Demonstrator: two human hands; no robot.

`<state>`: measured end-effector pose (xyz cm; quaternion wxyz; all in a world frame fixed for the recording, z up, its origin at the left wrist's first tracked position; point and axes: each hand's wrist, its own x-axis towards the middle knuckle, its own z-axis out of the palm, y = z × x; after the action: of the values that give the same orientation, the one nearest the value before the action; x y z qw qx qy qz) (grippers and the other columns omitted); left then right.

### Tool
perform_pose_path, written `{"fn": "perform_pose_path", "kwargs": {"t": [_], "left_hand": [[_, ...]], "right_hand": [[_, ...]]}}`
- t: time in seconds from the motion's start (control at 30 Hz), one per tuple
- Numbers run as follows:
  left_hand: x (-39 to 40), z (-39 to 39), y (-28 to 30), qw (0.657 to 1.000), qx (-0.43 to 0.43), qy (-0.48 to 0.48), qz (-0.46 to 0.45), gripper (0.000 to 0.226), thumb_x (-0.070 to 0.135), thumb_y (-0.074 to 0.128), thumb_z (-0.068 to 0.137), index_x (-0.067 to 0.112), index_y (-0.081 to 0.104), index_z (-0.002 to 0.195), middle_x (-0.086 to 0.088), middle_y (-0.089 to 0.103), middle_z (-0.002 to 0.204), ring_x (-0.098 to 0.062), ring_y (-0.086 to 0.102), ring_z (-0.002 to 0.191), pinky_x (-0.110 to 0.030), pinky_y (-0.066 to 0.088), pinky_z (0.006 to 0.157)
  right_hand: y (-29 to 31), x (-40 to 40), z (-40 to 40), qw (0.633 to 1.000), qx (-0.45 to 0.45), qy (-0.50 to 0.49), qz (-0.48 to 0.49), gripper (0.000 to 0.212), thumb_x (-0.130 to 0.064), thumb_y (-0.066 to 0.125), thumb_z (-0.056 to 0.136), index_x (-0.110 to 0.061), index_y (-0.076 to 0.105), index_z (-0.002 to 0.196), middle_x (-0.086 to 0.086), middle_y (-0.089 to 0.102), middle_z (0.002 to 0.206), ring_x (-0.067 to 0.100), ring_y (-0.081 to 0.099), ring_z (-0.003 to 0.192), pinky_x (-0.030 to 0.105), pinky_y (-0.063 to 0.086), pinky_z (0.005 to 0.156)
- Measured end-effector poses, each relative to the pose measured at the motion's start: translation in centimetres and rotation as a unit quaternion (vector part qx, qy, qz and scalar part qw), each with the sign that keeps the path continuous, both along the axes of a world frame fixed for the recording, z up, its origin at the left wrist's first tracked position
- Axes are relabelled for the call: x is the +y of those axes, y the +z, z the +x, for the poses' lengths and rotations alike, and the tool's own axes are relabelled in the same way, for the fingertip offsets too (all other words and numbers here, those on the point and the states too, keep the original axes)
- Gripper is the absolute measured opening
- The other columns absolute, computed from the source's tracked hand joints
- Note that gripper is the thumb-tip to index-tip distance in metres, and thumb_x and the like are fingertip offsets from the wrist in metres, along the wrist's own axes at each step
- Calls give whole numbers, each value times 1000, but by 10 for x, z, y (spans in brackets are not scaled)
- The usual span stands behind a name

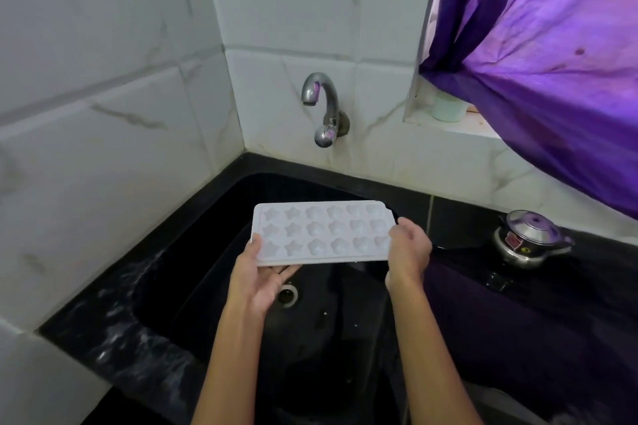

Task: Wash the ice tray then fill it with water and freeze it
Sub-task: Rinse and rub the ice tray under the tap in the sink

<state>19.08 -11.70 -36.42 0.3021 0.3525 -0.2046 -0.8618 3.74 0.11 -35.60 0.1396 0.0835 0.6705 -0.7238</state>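
White marbled wall tiles [103,86], purple curtain [538,45] over window niche, black stone counter [114,331], dim light

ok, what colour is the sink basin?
Black. The black sink basin shows in the head view, below the white star-moulded plastic ice tray.

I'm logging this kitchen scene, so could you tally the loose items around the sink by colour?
White: 1, the white plastic ice tray with star-shaped moulds, held over the black sink
Silver: 1, the silver metal pressure cooker
Pale green: 1, the pale green cup on the window ledge
Total: 3
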Motion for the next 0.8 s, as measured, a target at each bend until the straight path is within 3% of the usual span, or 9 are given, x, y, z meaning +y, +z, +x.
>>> {"fn": "perform_pose_path", "kwargs": {"t": [0.07,0.1,0.2,0.27,0.43,0.5,0.63,0.7,0.8], "left_hand": [[-15,-11,-2,1000,3,-4,-5,39,30,41,100,11,46,133,-17,63,118,-36,61,103,-53,51,74],[-22,-15,-4,1000,4,-7,-8,39,30,40,100,12,46,134,-17,62,119,-36,61,104,-53,50,74],[-38,-30,-7,1000,9,-16,-7,37,30,38,101,15,46,134,-17,62,120,-37,61,104,-53,50,73],[-48,-40,-9,1000,12,-22,2,36,30,38,101,15,47,133,-17,61,121,-37,61,104,-53,51,73],[-65,-59,-10,999,22,-32,1,31,29,38,101,17,53,125,-17,64,117,-37,61,106,-54,51,78],[-70,-65,-11,999,23,-40,-4,31,29,39,100,16,53,124,-16,65,116,-37,61,107,-54,51,81],[-78,-76,-13,998,31,-58,-8,30,28,40,100,15,55,122,-16,65,116,-37,61,108,-54,50,85],[-82,-80,-15,997,34,-62,-9,30,28,40,100,15,56,121,-16,66,116,-37,62,107,-54,50,86],[-85,-86,-17,997,33,-62,-10,30,28,40,100,15,55,123,-15,66,116,-36,62,107,-53,51,84]], "right_hand": [[8,-18,-7,979,129,4,155,43,-13,57,87,-16,56,130,2,58,131,23,49,125,40,38,108],[13,-30,-12,968,179,2,176,45,-13,58,88,-16,55,132,4,56,134,23,46,129,40,36,109],[30,-74,-24,962,243,51,113,43,-11,56,90,-10,53,133,5,55,135,21,46,128,30,36,107],[41,-105,-33,960,239,104,97,43,-15,54,93,-10,49,135,4,54,136,21,49,127,35,40,108],[51,-169,-69,979,66,188,51,48,-32,50,99,-7,38,138,-1,47,122,18,46,109,29,40,95],[46,-190,-85,981,-10,193,-11,48,-35,51,99,-5,40,135,3,49,121,19,46,106,33,41,102],[35,-216,-112,949,-167,172,-206,54,-29,52,99,-7,34,145,15,33,150,35,40,135,47,38,109],[32,-221,-119,923,-202,164,-284,52,-22,52,100,-3,35,145,18,36,150,36,41,135,47,39,108],[32,-220,-120,923,-203,150,-292,47,-9,54,97,3,39,140,22,46,142,34,49,129,44,47,99]]}}
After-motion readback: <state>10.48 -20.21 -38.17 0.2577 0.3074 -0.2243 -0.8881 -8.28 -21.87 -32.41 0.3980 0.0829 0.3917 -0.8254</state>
